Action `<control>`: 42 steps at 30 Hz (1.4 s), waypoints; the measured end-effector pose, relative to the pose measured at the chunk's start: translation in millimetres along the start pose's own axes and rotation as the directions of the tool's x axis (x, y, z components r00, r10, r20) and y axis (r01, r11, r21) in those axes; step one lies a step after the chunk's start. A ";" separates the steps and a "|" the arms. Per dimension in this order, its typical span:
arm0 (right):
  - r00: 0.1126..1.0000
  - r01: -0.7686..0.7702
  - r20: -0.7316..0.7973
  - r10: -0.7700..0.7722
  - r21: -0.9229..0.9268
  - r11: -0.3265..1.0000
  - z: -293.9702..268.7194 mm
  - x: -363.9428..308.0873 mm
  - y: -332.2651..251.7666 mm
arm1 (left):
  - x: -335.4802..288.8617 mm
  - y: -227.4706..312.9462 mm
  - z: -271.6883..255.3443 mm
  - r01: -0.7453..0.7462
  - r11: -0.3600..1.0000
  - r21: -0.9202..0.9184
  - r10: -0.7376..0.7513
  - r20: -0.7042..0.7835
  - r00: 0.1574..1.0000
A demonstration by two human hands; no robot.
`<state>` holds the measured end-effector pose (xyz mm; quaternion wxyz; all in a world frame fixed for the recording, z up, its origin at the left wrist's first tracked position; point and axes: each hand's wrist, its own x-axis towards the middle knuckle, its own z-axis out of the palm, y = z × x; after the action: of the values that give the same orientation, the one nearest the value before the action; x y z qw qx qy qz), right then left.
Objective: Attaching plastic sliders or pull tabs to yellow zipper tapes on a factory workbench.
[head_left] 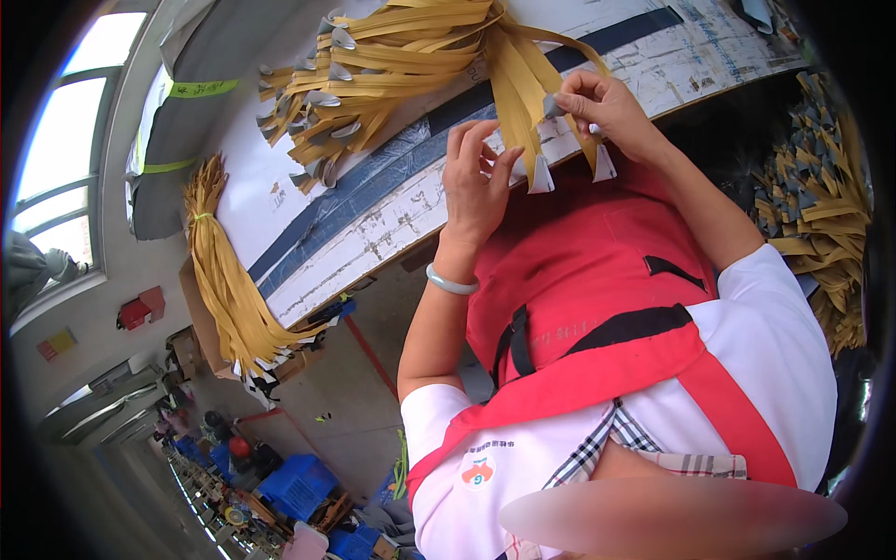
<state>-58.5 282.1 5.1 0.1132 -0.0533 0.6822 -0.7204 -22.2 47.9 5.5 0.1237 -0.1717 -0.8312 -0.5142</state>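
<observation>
My right hand [611, 114] pinches a small grey tab [553, 105] between thumb and fingers, over a pair of yellow zipper strips [516, 89]. The strips hang over the table's near edge, and their lower ends are white [540, 175]. Beside the left strip is my left hand [476, 177], fingers curved and apart, with the thumb tip close to the strip's edge; whether it touches cannot be told. These strips run up to a large bundle of yellow zipper strips [401, 56] on the table, many of them tipped with grey tabs.
The white, worn table [392, 219] carries dark blue bands. Another tied yellow bundle [219, 271] droops over its left end. More strips with grey tips [821, 215] are heaped at the right. Blue crates [297, 487] stand on the floor at lower left. My red apron [597, 271] is against the table edge.
</observation>
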 end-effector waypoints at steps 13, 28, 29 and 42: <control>0.998 0.067 -0.006 -0.067 0.041 0.997 12.9 -13.8 1.0 | 40.4 -20.1 -40.1 0.125 0.873 -0.471 -0.262 -0.237 0.935; 0.966 0.124 -0.070 -0.248 -0.715 0.688 -38.6 -49.5 26.4 | -3.4 -5.6 10.0 0.089 0.978 -0.191 -0.059 0.162 0.985; 0.962 0.213 0.012 -0.273 -0.659 0.722 -38.3 -47.5 24.3 | 3.3 13.1 19.3 0.018 0.993 -0.119 0.008 0.214 0.977; 0.913 -0.143 0.374 0.160 -0.072 0.987 -4.2 -35.6 -42.1 | 10.6 18.8 18.5 0.332 0.800 -0.500 -0.129 0.397 0.909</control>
<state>-28.8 296.4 49.5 0.2970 -0.1409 0.6650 -0.6706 -24.6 73.9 16.7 -0.1431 -0.1829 -0.6682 -0.7068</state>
